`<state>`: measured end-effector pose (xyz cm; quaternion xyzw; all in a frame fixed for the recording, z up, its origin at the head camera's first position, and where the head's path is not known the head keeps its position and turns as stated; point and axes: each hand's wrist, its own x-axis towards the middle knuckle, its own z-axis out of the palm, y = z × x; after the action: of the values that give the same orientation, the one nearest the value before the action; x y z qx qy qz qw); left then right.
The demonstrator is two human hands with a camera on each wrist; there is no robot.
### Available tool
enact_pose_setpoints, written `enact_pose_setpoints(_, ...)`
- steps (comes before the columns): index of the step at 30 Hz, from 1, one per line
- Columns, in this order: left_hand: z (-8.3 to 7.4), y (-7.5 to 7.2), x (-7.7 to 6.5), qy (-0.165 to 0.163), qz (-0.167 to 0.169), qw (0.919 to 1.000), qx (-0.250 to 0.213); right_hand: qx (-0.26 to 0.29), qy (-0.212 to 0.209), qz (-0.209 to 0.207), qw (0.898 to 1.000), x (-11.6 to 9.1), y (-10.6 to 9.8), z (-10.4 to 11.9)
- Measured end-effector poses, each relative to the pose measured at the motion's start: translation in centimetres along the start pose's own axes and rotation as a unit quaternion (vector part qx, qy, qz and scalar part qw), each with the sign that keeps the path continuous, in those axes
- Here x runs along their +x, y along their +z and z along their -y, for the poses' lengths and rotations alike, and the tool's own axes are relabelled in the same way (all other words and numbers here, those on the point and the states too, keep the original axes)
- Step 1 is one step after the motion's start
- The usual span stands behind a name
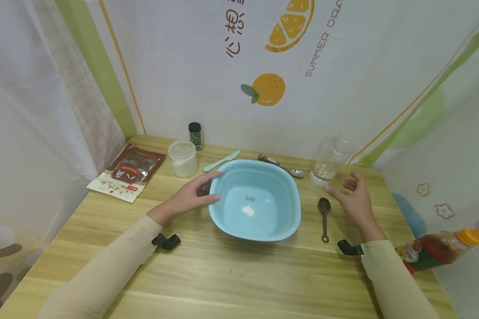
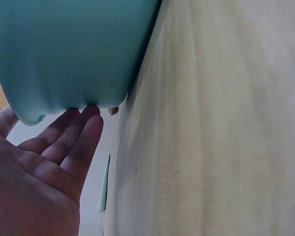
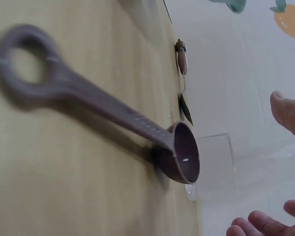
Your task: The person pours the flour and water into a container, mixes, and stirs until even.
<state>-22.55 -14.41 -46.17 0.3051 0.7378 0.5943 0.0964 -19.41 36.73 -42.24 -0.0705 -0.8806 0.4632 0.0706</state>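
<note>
A light-blue basin (image 1: 255,232) stands mid-table with a small white patch of powder (image 1: 248,211) on its floor. My left hand (image 1: 187,195) grips its left rim, thumb and index finger at the edge. In the left wrist view, the other fingers (image 2: 71,140) touch the outer wall. My right hand (image 1: 355,199) is held off to the right, fingers loosely bent around nothing. Just beyond it is a clear jar (image 1: 330,155) with pale bits at the bottom, apart from the hand. A dark measuring spoon (image 3: 113,110) lies on the table beside the right hand.
Behind the basin lie a pale-green knife (image 1: 222,161) and a metal spoon (image 1: 296,173). A tub of white powder (image 1: 182,159), a green herb jar (image 1: 195,136) and a brown packet (image 1: 133,166) stand or lie back left. At the right edge is a red sauce bottle (image 1: 439,250).
</note>
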Motion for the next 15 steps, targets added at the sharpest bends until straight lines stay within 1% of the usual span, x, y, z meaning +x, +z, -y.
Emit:
enact_pose_setpoints(4, -0.1, 0.0, -0.1, -0.003, 0.0, 1.0, 0.003, -0.032, 0.014, 0.007, 0.999, -1.5, 0.0, -0.4)
enact_pose_setpoints(7, -0.2, 0.0, -0.1, -0.001, 0.0, 1.0, -0.001, -0.057, 0.022, 0.022, 0.998, -2.5, 0.0, -0.7)
enact_pose_setpoints(11, -0.2, 0.0, 0.0, -0.001, 0.001, 1.0, -0.004, -0.098, 0.031, 0.047, 0.994, -3.7, 0.2, -1.2)
enact_pose_setpoints(15, -0.3, 0.1, 0.0, -0.006, 0.0, 1.0, -0.002, -0.129, 0.033, 0.056, 0.99, -4.7, 0.5, -1.6)
